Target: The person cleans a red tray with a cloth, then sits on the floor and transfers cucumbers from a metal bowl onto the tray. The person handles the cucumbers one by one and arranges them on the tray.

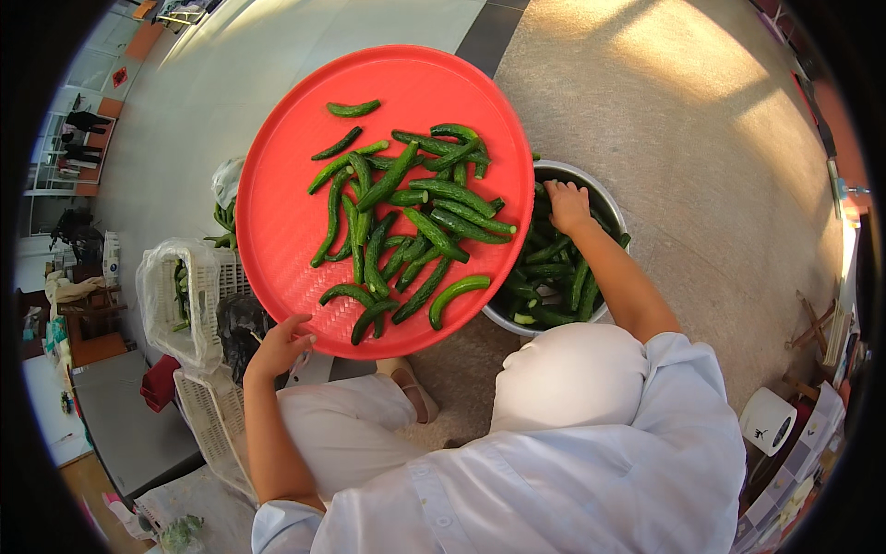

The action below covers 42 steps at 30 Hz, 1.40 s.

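A large round red tray (284, 208) with a woven-pattern surface spreads out in front of me, with many green cucumbers (391, 176) loosely piled over its middle and right side. Close to the tray's lower left rim is my left hand (277, 350), fingers apart and nothing seen in them. My right hand (571, 206) reaches down into a round metal basin (616, 201) partly covered by the tray's right side. More cucumbers (550, 270) lie in that basin. The right fingertips are among them, and their grip is hidden.
On the left stand a white plastic crate (232, 270) with a clear bag liner (149, 305), a black plastic bag (242, 325) and another white crate (214, 408). Green vegetables (225, 218) show behind the tray. A paper roll (768, 421) sits at right.
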Tool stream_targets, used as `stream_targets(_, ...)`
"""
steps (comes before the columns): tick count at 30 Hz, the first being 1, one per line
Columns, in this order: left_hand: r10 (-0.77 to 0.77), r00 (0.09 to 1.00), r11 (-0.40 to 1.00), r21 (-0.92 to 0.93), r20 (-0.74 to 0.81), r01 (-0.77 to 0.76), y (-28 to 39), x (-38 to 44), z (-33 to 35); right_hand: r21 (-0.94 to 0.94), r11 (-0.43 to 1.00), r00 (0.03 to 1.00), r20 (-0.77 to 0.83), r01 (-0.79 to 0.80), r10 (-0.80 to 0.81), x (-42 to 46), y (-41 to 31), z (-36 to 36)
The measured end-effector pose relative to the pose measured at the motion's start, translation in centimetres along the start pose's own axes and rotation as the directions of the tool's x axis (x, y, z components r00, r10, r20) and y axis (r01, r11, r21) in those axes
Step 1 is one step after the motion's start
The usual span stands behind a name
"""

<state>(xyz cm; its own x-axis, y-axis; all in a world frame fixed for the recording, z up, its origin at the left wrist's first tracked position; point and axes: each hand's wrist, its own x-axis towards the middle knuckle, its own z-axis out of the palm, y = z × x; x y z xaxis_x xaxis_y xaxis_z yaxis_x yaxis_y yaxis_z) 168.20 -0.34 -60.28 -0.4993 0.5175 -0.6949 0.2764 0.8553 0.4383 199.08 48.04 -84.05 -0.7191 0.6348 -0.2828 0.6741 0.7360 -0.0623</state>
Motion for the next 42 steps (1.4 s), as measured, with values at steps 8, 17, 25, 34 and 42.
stream_targets(8, 0.035, 0.999, 0.999, -0.011, 0.000, -0.035, 0.0, 1.1, 0.1, 0.263, 0.961, 0.995, -0.024, -0.089, 0.098, -2.2, 0.7, 2.4)
stream_targets(17, 0.038, 0.999, 0.999, 0.010, -0.031, -0.037, -1.3, 0.3, -0.2, 0.947, -0.232, 0.948, 0.266, -0.223, 0.176, -7.8, 3.2, -7.9)
stream_targets(25, 0.059, 0.998, 0.998, 0.030, -0.024, -0.058, -1.5, 0.7, -0.4, 0.992, -0.112, 0.998, 0.062, -0.062, -0.008, -3.5, -0.6, -10.8)
stream_targets(34, 0.016, 1.000, 1.000, -0.013, 0.000, -0.016, -1.2, 0.3, -0.1, 0.798, 0.563, 0.976, 0.179, -0.218, 0.124, -2.7, -5.1, 4.6)
stream_targets(42, 0.030, 1.000, 0.999, -0.045, 0.006, -0.029, -2.6, 1.0, 0.0, 0.650, 0.664, 0.922, 0.350, -0.369, 0.169, -1.7, -4.6, 4.3)
